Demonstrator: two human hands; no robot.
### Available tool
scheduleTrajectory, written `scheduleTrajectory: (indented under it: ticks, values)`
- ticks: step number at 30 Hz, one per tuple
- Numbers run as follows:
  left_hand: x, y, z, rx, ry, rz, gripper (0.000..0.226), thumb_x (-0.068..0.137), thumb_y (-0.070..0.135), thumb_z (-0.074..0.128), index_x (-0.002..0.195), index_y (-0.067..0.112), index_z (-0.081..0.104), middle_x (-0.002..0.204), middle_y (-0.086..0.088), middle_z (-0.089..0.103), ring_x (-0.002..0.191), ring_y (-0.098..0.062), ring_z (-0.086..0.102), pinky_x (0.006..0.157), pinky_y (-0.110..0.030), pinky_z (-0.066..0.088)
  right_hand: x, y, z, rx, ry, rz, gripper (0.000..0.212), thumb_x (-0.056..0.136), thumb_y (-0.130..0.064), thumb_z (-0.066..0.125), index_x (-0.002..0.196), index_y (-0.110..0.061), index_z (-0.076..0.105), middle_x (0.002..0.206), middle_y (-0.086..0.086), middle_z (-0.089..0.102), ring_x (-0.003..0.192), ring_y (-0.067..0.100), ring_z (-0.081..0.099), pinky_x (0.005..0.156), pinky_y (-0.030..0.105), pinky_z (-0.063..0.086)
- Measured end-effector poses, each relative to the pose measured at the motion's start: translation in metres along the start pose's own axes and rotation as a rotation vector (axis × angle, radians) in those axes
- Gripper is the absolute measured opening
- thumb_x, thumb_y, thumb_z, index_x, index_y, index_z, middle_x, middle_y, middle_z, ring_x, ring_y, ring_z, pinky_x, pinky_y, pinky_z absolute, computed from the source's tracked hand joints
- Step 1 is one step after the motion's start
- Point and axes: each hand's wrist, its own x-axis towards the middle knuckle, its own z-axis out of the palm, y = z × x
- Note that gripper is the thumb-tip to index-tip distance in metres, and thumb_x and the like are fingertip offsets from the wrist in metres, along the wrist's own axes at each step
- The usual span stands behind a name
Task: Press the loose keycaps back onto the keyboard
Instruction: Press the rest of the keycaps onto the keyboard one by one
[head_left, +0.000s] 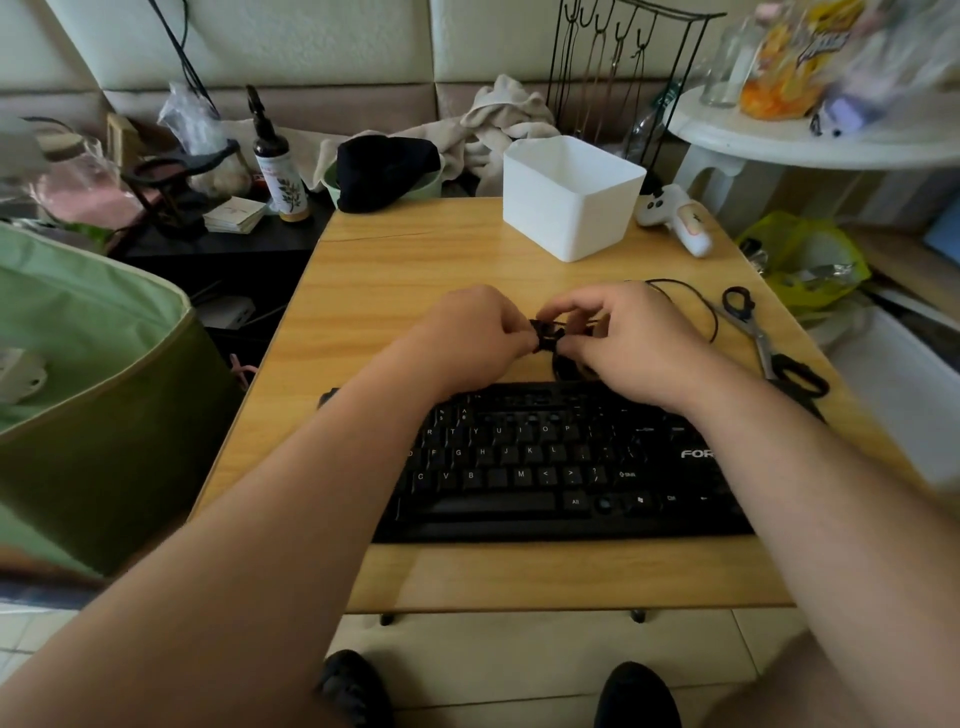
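So there's a small black keycap (545, 338) pinched between both hands, held just above the tabletop (395, 270) right behind the back edge of the keyboard (550, 467). The left hand (470, 338) has its fingers curled in tight and grips the piece from the left side, while the right hand (623, 343) curls its fingers (563, 306) over the top and pinches it from the right. It's too small and dark to make out which key it is.

The keyboard is black and sits across the near part of the wooden tabletop, with both forearms reaching over it. A thin black cable (696, 306) loops on the wood just right of the hands, and a pair of scissors (763, 338) lies further right near the edge. Toward the back there's a white plastic bin (571, 202), with a white game controller (675, 215) beside it at the far right corner.
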Motion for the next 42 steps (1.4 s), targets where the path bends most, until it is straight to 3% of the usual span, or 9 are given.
scheduleTrajectory:
  ticks: [2, 6, 14, 18, 21, 27, 33, 38, 42]
  values:
    - [-0.009, -0.005, -0.009, -0.202, -0.053, -0.020, 0.015, 0.102, 0.035, 0.064, 0.099, 0.030, 0.077, 0.073, 0.004, 0.061, 0.063, -0.011, 0.050, 0.062, -0.028, 0.041, -0.006, -0.005, -0.003, 0.068, -0.028, -0.099, 0.037, 0.086, -0.017, 0.082, 0.101, -0.050, 0.074, 0.097, -0.017, 0.069, 0.072, 0.004, 0.055, 0.068, 0.020, 0.044]
    - [-0.024, -0.014, -0.012, -0.381, -0.127, -0.015, 0.016, 0.102, 0.033, 0.064, 0.098, 0.026, 0.077, 0.089, -0.002, 0.066, 0.078, -0.012, 0.055, 0.075, -0.029, 0.044, -0.013, -0.011, -0.002, 0.142, 0.019, -0.179, 0.031, 0.081, -0.018, 0.087, 0.094, -0.044, 0.077, 0.091, -0.015, 0.072, 0.078, 0.010, 0.060, 0.068, 0.014, 0.047]
    - [-0.032, -0.021, -0.020, -0.479, -0.081, 0.057, 0.018, 0.100, 0.036, 0.063, 0.093, 0.027, 0.077, 0.077, 0.019, 0.068, 0.072, 0.002, 0.054, 0.074, -0.022, 0.045, -0.020, -0.018, -0.002, 0.241, 0.041, -0.202, 0.030, 0.080, -0.020, 0.088, 0.090, -0.044, 0.074, 0.089, -0.017, 0.072, 0.076, 0.012, 0.061, 0.063, 0.008, 0.043]
    - [-0.037, -0.022, -0.023, -0.506, -0.097, 0.078, 0.015, 0.101, 0.029, 0.062, 0.096, 0.024, 0.076, 0.071, 0.022, 0.065, 0.065, 0.008, 0.051, 0.061, -0.006, 0.041, -0.021, -0.021, 0.001, 0.275, 0.048, -0.243, 0.033, 0.085, -0.018, 0.085, 0.091, -0.049, 0.074, 0.090, -0.013, 0.073, 0.079, 0.019, 0.063, 0.071, 0.028, 0.055]
    - [-0.039, -0.021, -0.025, -0.517, -0.099, 0.066, 0.012, 0.101, 0.026, 0.065, 0.097, 0.028, 0.075, 0.073, 0.022, 0.067, 0.065, 0.011, 0.054, 0.061, -0.005, 0.041, -0.021, -0.021, 0.002, 0.265, 0.060, -0.272, 0.035, 0.089, -0.018, 0.081, 0.096, -0.051, 0.076, 0.093, -0.012, 0.075, 0.084, 0.022, 0.066, 0.079, 0.040, 0.058]
    - [-0.042, -0.016, -0.026, -0.577, -0.066, 0.035, 0.011, 0.098, 0.032, 0.068, 0.097, 0.029, 0.078, 0.080, 0.017, 0.071, 0.070, 0.003, 0.054, 0.071, -0.022, 0.041, -0.027, -0.024, -0.004, 0.247, 0.128, -0.277, 0.027, 0.086, -0.016, 0.083, 0.096, -0.041, 0.079, 0.088, -0.018, 0.072, 0.076, 0.010, 0.063, 0.069, 0.017, 0.052]
    - [-0.044, 0.002, -0.013, -0.663, -0.076, 0.114, 0.009, 0.099, 0.015, 0.067, 0.102, 0.017, 0.076, 0.072, 0.020, 0.070, 0.062, 0.011, 0.058, 0.061, -0.002, 0.041, -0.046, -0.024, -0.014, 0.184, 0.267, -0.305, 0.030, 0.081, -0.018, 0.088, 0.095, -0.042, 0.076, 0.085, -0.016, 0.072, 0.076, 0.008, 0.067, 0.066, 0.015, 0.053]
    - [-0.049, 0.019, -0.003, -0.750, -0.128, 0.134, 0.013, 0.100, 0.008, 0.063, 0.101, 0.014, 0.074, 0.068, 0.019, 0.068, 0.058, 0.008, 0.055, 0.061, -0.006, 0.042, -0.063, -0.015, -0.029, 0.145, 0.330, -0.306, 0.029, 0.082, -0.024, 0.087, 0.105, -0.040, 0.077, 0.093, -0.017, 0.075, 0.087, 0.006, 0.071, 0.075, 0.025, 0.058]
    - [-0.053, 0.029, 0.006, -0.826, -0.199, 0.124, 0.018, 0.102, 0.015, 0.061, 0.100, 0.022, 0.078, 0.081, 0.012, 0.070, 0.072, -0.003, 0.054, 0.071, -0.025, 0.041, -0.076, -0.007, -0.040, 0.114, 0.322, -0.300, 0.027, 0.083, -0.029, 0.086, 0.108, -0.036, 0.079, 0.093, -0.016, 0.075, 0.090, 0.007, 0.071, 0.079, 0.034, 0.059]
